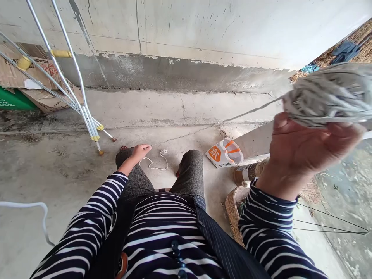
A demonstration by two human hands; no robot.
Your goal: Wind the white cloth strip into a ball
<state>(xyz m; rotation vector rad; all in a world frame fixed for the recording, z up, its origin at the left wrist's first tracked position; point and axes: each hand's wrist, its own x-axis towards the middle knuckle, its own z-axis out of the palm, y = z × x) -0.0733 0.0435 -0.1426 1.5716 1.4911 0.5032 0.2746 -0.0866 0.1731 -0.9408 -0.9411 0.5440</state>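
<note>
My right hand (305, 149) is raised at the right, its fingers closed around a large ball of grey yarn (328, 95). From that ball a strand of yarn (250, 112) runs taut down and leftward to my left hand (141, 150). Over my left knee, the fingers of that hand pinch the strand. A loose tail of yarn (158, 167) hangs or lies below the left hand, curling to a small wad of yarn (164, 152) on the floor between my feet.
Metal crutches (78, 93) lean at the left beside cardboard boxes (43, 73). A printed orange-and-white bag (223, 153) lies right of my knees, near a woven basket (231, 211). A white cord (40, 204) crosses the left floor. The wall (180, 31) stands ahead.
</note>
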